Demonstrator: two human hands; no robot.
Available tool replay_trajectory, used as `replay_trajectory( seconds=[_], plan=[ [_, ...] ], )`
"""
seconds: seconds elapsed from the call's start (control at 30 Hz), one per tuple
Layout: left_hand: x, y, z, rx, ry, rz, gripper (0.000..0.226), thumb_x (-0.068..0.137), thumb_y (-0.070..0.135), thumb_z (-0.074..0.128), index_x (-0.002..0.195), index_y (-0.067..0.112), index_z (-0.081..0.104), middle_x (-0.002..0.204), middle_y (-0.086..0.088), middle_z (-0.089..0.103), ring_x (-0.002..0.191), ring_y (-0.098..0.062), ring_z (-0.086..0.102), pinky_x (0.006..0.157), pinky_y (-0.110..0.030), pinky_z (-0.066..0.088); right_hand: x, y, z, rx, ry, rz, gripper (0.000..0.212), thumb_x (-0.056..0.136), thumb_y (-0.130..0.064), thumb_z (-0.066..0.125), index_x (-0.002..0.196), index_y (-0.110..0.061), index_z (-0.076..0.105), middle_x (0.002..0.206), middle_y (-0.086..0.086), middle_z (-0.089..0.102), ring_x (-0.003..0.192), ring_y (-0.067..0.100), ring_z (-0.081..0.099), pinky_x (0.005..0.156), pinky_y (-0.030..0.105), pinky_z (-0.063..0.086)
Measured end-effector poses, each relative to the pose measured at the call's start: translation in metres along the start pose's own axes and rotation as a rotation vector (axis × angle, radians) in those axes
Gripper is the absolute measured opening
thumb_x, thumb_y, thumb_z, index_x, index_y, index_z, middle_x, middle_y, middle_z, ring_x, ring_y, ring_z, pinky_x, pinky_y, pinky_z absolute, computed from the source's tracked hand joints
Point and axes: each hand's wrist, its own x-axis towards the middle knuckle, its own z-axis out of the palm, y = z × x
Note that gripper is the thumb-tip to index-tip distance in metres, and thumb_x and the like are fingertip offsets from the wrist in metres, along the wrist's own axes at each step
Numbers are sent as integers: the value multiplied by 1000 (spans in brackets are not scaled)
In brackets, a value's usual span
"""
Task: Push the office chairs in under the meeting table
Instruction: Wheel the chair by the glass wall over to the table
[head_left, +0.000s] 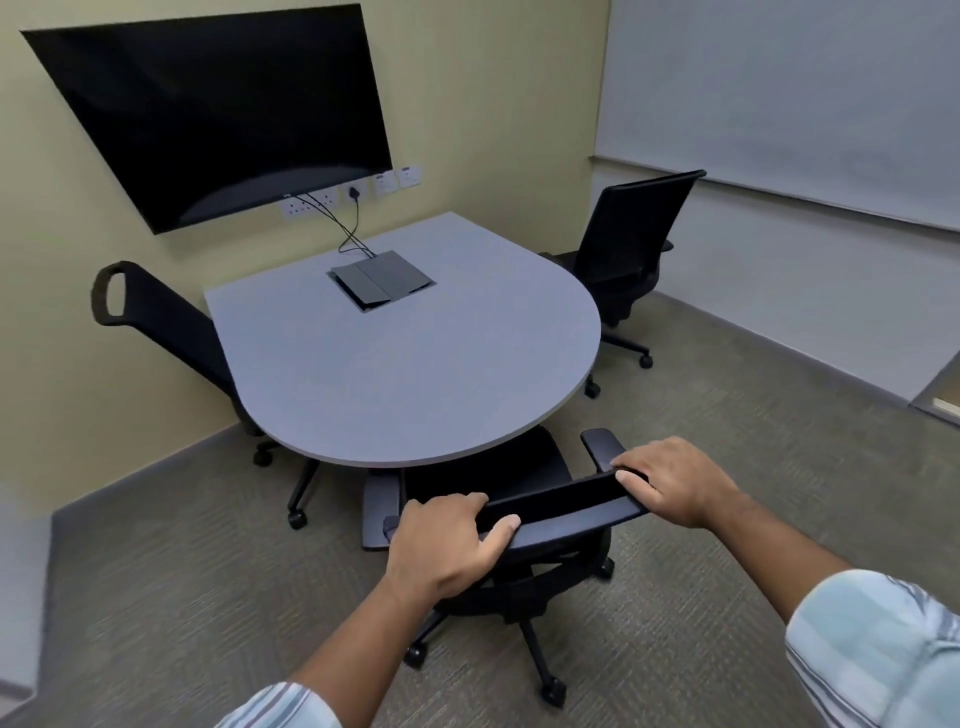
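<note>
A grey meeting table (395, 364) with a rounded near end fills the middle of the room. Right in front of me stands a black office chair (563, 501), its seat partly under the table's near edge. My left hand (447, 545) grips the left end of its backrest top, and my right hand (670, 480) grips the right end. A second black chair (171, 322) sits at the table's left side, its seat hidden under the top. A third black chair (631, 234) stands at the far right, close to the table's edge.
A dark screen (218, 114) hangs on the yellow wall, with cables running down to a cable box (382, 279) set in the table. A whiteboard (789, 98) covers the right wall. Grey carpet (753, 415) lies open to the right and behind the near chair.
</note>
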Motion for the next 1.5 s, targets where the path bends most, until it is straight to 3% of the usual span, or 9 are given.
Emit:
replay_trajectory(
  seconds=[0.27,0.6,0.73,0.83,1.1,1.33,1.5],
  plan=[
    [10,60,11,-11,28,-121,88,96,87,15,127,27,70,100,8,76,97,-17,71,89,-46,50,15,60,-3,-8,-12,-72,62,96,-54,28,103,-18,78,97,-1,80,89,20,71,89,45,55],
    [27,112,16,-38,9,-252,73,97,85,19,95,28,65,79,8,64,76,-15,62,92,-53,53,33,99,-14,-57,-15,-148,79,103,-71,19,106,-19,78,99,-2,80,94,21,71,97,48,51],
    [27,109,15,-28,11,-257,75,97,85,19,102,29,67,82,9,66,79,-14,64,91,-51,54,31,83,-11,-21,-1,-210,76,103,-73,22,109,-22,78,100,-3,79,92,19,71,91,47,55],
    [28,107,11,-11,9,-254,77,97,84,20,111,27,70,88,9,70,85,-16,67,90,-49,54,29,80,-13,5,-6,-206,70,101,-70,24,99,-24,76,89,-5,75,81,17,67,82,45,55],
    [25,135,19,0,25,-239,76,96,85,21,95,24,67,77,7,64,74,-19,63,83,-48,53,21,108,0,55,34,-176,53,98,-61,36,85,-24,72,66,-10,58,60,11,50,66,40,49],
    [25,125,19,12,26,-196,74,96,86,23,86,24,61,75,6,61,72,-22,62,84,-49,52,14,109,9,51,109,-191,47,102,-59,42,86,-29,75,64,-19,52,56,-6,40,66,34,39],
    [28,125,23,-2,59,-175,73,96,86,23,80,22,56,72,5,57,68,-22,58,83,-49,53,13,109,7,66,98,-185,48,102,-58,41,88,-28,76,64,-18,54,57,-1,44,64,35,41]
  ],
)
